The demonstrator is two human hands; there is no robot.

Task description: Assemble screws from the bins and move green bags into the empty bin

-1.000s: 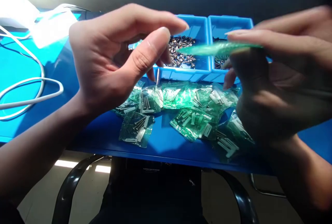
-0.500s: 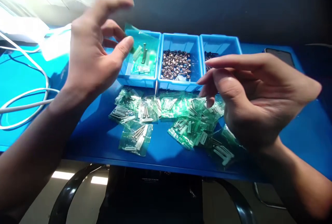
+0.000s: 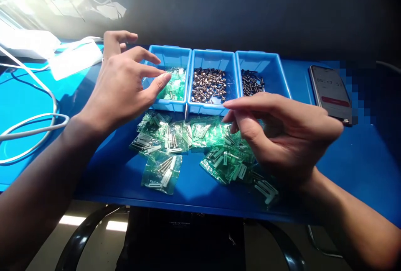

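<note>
My left hand [image 3: 123, 80] hovers over the left edge of the left blue bin [image 3: 171, 105], fingers apart and nothing visibly held. Green-tinted packets [image 3: 177, 80] with pale pieces lie in that bin, partly behind my fingers. My right hand [image 3: 285, 133] hangs above the table in front of the right bin [image 3: 263, 64]; its index finger and thumb are bent, with a gap and nothing seen between them. Below both hands spread several clear green packets [image 3: 161, 172] of screws and white wall plugs. My right hand hides some of them.
The middle bin [image 3: 206, 108] holds shiny short screws [image 3: 208, 85], the right one dark screws [image 3: 250, 83]. A phone [image 3: 328, 91] lies at the right. White cables [image 3: 46, 124] loop at the left. A black chair [image 3: 188, 241] stands at the table's front edge.
The green packet that was at my left fingers is now down in the left bin, and that hand has opened. My right hand has moved left and down. The view has shifted, showing more of the phone.
</note>
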